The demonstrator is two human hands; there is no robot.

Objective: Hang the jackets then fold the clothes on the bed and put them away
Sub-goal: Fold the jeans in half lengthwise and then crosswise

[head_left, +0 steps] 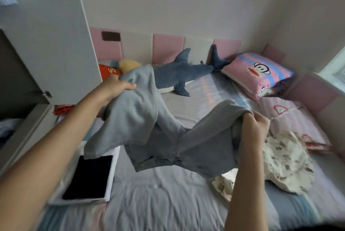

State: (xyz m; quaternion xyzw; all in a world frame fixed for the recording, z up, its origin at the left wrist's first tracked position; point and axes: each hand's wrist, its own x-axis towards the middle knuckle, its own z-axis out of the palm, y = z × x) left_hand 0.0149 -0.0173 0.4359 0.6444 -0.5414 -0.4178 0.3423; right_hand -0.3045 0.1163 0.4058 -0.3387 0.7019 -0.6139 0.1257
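Left hand (119, 87) and right hand (256, 125), both bare, each clench a bunch of pale blue jeans (164, 137), lifting them clear above the bed (168, 204) at the centre of the frame. The left hand grips one end at centre left and the right hand grips the other at centre right. The denim sags between them in a loose V.

A cream patterned garment (285, 161) lies crumpled on the sheet at lower right, just beside the right forearm. A tablet (89, 176) with a dark screen lies on the bed at lower left. Behind the jeans, a blue shark plush (184, 72) stretches along the pink and white wall padding. A pink cartoon pillow (259, 71) sits at upper right. A white wardrobe door (46, 34) fills the upper left.
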